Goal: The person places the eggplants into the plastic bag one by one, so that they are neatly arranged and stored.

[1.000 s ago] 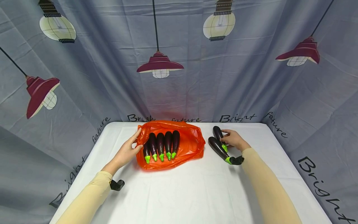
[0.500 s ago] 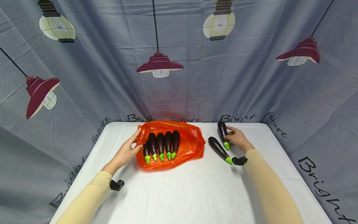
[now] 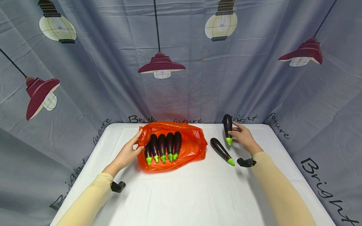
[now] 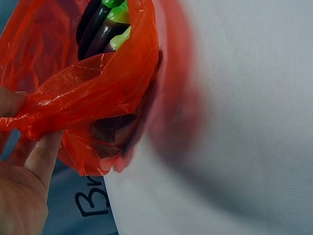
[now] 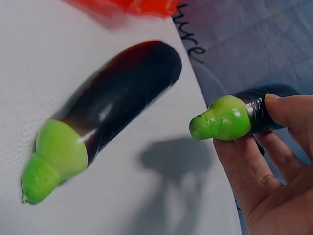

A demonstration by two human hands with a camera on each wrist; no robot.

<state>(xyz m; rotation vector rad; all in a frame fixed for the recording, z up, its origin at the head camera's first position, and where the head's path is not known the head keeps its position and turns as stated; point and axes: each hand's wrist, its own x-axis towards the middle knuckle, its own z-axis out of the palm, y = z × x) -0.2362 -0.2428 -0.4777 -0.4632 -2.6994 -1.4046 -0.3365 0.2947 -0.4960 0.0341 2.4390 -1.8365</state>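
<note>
My left hand pinches the left rim of a red plastic bag, thumb on one side and fingers on the other, as the left wrist view shows. Inside the bag several dark purple eggplants lie side by side, green stem ends toward me. Over at the right, my right hand holds another eggplant between thumb and fingers, its green end pointing toward me. In the right wrist view this eggplant is raised, its shadow falling on the table. A loose eggplant lies slanted on the table, left of that hand.
A white cloth covers the table. Behind and at both sides hangs a grey-blue curtain printed with lamps and lettering. A black wrist camera sits under the left wrist, another black camera by the right.
My right hand has lifted its eggplant up and away from the loose one, moving it rightward and toward the back. The left hand and bag have stayed in place.
</note>
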